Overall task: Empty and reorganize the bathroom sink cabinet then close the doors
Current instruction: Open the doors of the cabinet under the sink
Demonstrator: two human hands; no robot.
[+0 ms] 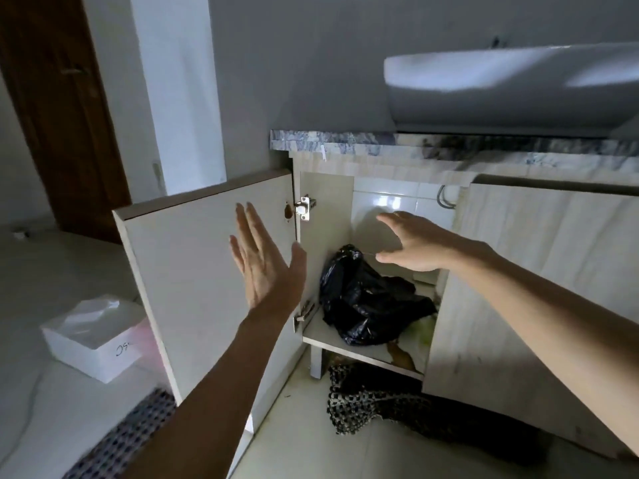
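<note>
Bathroom, dim, tiled floor | left hand (pixel 262 261) spread flat, empty, before the swung-out left door (pixel 193 271) | right hand (pixel 411 242) splayed, empty, inside the cabinet opening above the black bag (pixel 370 299) | bag sits at the shelf (pixel 332 344) front edge | I'd pinch its bunched top, lift clear of the right door (pixel 518 288).

Crumpled black plastic bag (pixel 366 299): thin, glossy film. Open pale laminate cabinet door (pixel 193 271): smooth, matt face. Shiny metal hinge (pixel 303 209): polished. White wall tiles inside the cabinet (pixel 390 203): glazed, reflective. Grey-veined marble countertop (pixel 345 142): polished stone edge. White ceramic basin (pixel 501 84): smooth gloss. Black-and-white woven mat (pixel 363 402): coarse, knobbly. Brown wooden room door (pixel 58 98): satin.
</note>
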